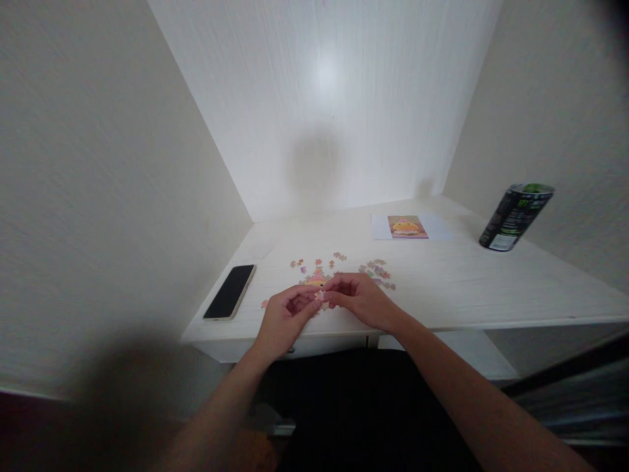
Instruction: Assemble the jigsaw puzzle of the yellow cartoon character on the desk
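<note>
**Both hands meet over a small puzzle piece at the desk's near edge**

White walls close in on a pale wooden desk [466,282] that fills the middle of the frame. From my seat at the feed, I see the left hand [285,318] and the right hand [361,301] brought together just below the frame's centre, fingertips touching. Both are curled nearly closed, pinching a tiny pale pink puzzle piece [320,296] between them; it is too small for me to tell which hand bears more of it. Just behind the hands lies a partly joined yellow and pink puzzle patch [316,279], with loose pastel puzzle pieces [376,270] scattered around it. A black flat smartphone [230,292] lies left of centre, near the desk's edge. Towards the upper right, a printed reference picture on white paper [407,227] lies flat, and a black and green drink can [515,217] stands at the far right.
</note>
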The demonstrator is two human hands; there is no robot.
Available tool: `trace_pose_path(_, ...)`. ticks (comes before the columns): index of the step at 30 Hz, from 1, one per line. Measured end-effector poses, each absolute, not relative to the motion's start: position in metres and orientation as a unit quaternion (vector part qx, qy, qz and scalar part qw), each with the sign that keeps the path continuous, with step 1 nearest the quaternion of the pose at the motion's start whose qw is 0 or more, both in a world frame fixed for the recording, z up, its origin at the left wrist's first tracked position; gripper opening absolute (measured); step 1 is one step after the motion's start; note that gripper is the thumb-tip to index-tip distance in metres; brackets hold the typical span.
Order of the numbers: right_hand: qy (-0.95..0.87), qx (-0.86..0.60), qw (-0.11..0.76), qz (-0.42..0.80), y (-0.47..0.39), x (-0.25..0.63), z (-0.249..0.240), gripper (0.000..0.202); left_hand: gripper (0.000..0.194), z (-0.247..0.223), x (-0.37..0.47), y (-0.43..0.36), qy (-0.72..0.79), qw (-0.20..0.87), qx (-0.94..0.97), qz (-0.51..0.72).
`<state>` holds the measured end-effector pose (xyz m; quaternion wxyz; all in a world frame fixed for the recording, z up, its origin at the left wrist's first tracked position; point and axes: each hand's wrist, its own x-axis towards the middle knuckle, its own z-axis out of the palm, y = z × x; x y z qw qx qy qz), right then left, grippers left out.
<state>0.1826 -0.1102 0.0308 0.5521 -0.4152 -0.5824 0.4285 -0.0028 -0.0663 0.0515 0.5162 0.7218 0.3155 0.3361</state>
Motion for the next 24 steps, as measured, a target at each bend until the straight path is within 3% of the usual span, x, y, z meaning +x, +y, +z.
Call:
trace_pose_path(9,-0.579,-0.412,0.532,0.461,-0.114,0.180,0.032,0.019,0.033,0.047,-0.006,-0.060,0.312,0.522,0.715,0.346)
trace_pose_path(13,-0.600,-0.427,0.531,0.419,-0.114,0.176,0.032,0.017,0.028,0.052,-0.010,-0.053,0.299,0.525,0.728,0.325)
trace_pose_path(19,-0.567,-0.438,0.568,0.405,-0.107,0.165,0.033,0.014,0.030,0.065,-0.017,-0.044,0.290,0.505,0.749,0.316)
trace_pose_path(21,-0.543,-0.446,0.580,0.412,-0.104,0.160,0.033,0.015,0.029,0.068,-0.019,-0.042,0.292,0.459,0.769,0.337)
trace_pose_path(24,-0.518,-0.478,0.592,0.391,-0.100,0.155,0.032,0.015,0.022,0.068,-0.026,-0.040,0.258,0.305,0.847,0.352)
